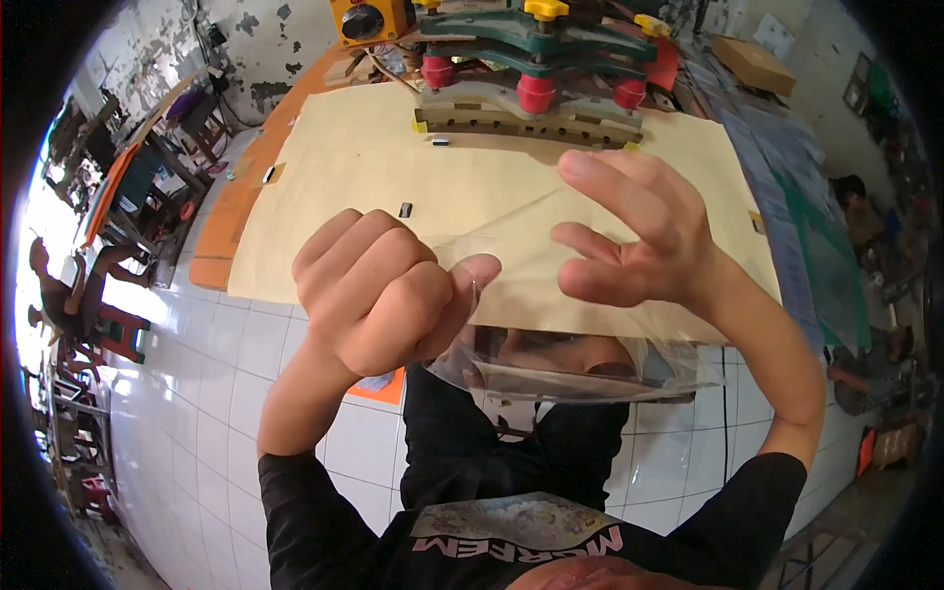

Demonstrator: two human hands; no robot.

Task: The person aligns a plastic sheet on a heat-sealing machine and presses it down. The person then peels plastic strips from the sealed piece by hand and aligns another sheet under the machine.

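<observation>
My left hand (374, 290) is closed in a fist over the table, with a clear plastic sheet (580, 369) pinched at its thumb. From there the thin, see-through sheet spreads to the right and sags past the table's near edge, catching reflections. My right hand (644, 231) is raised on the other side of it, its thumb and fingers apart. A faint edge of the plastic runs up toward its fingertips; whether they touch is hard to tell. Both hands are above a table covered in cream paper (334, 167).
At the table's far side stands a green clamp frame (580, 44) with red supports and yellow knobs, beside a yellow box (369, 22). Small dark pieces (406, 209) lie on the paper. A cardboard box (752, 64) sits back right. People (74, 285) sit at the left and right edges.
</observation>
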